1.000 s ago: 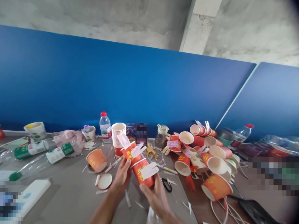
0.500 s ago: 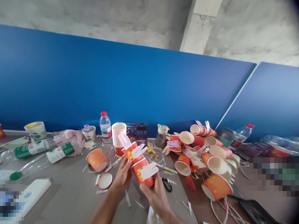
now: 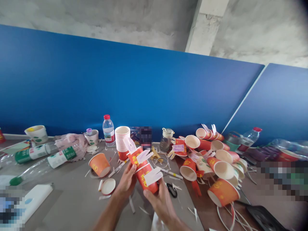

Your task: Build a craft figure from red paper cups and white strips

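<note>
I hold a red paper cup assembly (image 3: 143,173) low in the middle of the view: nested red cups with white paper flaps sticking out sideways. My left hand (image 3: 126,184) grips its upper cup from the left, fingers closed on the wall. My right hand (image 3: 161,201) closes round the lower cup from below. A stack of red-and-white paper cups (image 3: 121,141) stands just behind on the grey table (image 3: 72,205).
A heap of cut red cups (image 3: 214,163) fills the right side. An orange cup (image 3: 99,165) lies on its side left of my hands, a cup bottom (image 3: 108,187) nearer. Water bottle (image 3: 108,130), glass jar (image 3: 166,140), scissors (image 3: 171,190), lying bottles (image 3: 48,157), blue partition behind.
The cup assembly has tilted slightly and shifted a little up and right in my hands. Nothing else on the table has moved.
</note>
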Motion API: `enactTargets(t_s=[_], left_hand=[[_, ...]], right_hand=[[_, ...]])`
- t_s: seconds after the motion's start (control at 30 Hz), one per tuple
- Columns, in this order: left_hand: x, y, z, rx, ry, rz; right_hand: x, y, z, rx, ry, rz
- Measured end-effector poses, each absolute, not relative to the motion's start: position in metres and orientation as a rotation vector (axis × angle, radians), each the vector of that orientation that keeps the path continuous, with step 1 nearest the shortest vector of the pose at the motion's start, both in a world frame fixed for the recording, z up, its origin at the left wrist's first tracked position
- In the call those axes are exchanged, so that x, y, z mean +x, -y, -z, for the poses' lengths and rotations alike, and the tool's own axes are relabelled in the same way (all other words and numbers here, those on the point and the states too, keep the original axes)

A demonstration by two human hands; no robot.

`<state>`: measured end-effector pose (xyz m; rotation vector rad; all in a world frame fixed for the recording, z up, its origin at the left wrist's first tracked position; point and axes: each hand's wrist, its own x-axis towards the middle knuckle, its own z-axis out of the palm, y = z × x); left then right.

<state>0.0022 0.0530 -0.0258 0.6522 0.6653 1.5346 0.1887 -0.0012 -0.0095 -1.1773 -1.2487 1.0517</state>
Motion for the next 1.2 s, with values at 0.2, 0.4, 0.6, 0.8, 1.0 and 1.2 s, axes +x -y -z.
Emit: enactTargets(t_s=[0.2,0.4,0.6,0.8,1.0,1.2], left_hand=[[0.003,-0.053,0.028,0.653,-0.644,-1.514],[0.005,-0.051,0.024,0.632,-0.644,-1.505],[0.008,-0.049,0.019,0.597,-0.666,-1.499],[0.009,-0.049,0.021,0.582,-0.653,-1.502],[0.007,-0.048,0.019,0.574,-0.644,-1.48],[0.007,-0.047,0.014,0.607,-0.668,-1.466]], right_hand=[[0.191,0.0,0.005,-1.169,1.263,-1.076],[0.193,-0.004,0.01,-1.207,1.345,-1.053],[0.192,-0.011,0.02,-1.243,1.385,-1.037],[0.189,-0.017,0.034,-1.277,1.39,-1.011],[0.192,-0.017,0.029,-1.285,1.394,-1.011],[0.195,-0.008,0.009,-1.226,1.405,-1.049]])
